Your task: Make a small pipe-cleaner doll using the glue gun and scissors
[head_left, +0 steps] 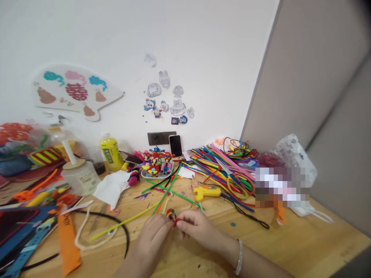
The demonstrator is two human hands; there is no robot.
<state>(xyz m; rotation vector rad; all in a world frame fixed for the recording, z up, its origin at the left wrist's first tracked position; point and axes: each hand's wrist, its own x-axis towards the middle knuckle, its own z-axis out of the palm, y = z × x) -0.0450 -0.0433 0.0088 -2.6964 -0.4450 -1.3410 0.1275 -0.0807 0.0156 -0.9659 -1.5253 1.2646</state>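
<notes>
Between my two hands is a small colourful figure (171, 213), fuzzy-looking, with red, green and yellow on top and a red part at its lower right. My left hand (156, 230) is closed around its left side, most of the fingers curled out of sight. My right hand (197, 227), below a silver bangle, pinches the red part between thumb and fingers. A yellow pipe cleaner (127, 221) lies to the left of my left hand. Just beyond the hands rest green pipe cleaners (174, 189) and a yellow glue gun (206, 192).
Finished-looking figures (155, 164) stand in a white tray at the back. Right of them spreads a heap of pipe cleaners (214, 162) with scissors (224, 168). A glass jar (79, 178), yellow bottle (110, 152), white tissue (112, 189) and orange strip (68, 241) occupy the left.
</notes>
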